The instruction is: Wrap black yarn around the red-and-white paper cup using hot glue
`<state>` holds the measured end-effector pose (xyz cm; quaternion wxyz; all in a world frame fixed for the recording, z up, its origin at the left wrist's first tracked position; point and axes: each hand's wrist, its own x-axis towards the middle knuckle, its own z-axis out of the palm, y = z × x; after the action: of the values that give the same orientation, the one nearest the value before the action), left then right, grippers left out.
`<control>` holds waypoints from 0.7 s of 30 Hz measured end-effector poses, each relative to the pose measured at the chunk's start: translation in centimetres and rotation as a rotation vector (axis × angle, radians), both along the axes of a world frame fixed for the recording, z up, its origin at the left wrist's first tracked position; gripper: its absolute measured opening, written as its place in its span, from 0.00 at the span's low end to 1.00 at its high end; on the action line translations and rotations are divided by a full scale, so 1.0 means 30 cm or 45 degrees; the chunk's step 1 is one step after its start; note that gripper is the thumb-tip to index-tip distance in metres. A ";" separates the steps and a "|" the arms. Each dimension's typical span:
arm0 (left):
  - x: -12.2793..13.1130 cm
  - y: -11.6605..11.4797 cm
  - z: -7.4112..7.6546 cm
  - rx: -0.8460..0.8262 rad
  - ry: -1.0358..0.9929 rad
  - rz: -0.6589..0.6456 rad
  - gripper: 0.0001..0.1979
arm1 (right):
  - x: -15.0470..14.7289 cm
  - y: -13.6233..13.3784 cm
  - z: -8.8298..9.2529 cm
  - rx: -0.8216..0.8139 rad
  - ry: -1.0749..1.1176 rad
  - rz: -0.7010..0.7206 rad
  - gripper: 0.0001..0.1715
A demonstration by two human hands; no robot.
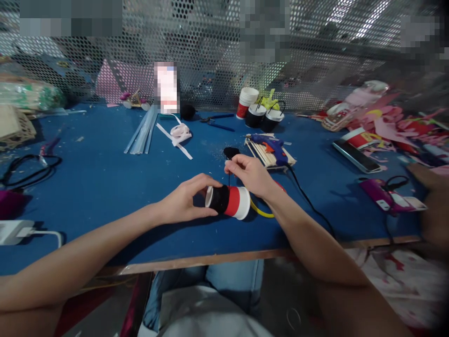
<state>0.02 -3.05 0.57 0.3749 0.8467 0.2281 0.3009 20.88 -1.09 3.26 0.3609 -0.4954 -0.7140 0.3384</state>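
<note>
Gripping paper cup [238, 203] with left hand [184, 200], fingers partly hidden behind it, right hand [253, 175] fingers pinching black strand [229, 180], pinched end obscured.

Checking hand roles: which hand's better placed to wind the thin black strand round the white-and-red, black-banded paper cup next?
Probably the right hand: it pinches the thin black strand just above the cup, while the left hand is busy gripping the cup's black part.
</note>
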 end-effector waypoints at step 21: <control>-0.004 -0.001 0.002 0.468 0.168 -0.034 0.18 | 0.002 -0.015 -0.039 -0.144 -0.204 0.120 0.19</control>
<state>-0.11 -3.09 0.63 0.2023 0.9217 0.1821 0.2764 20.94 -1.55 2.08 0.2579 -0.5062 -0.7429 0.3541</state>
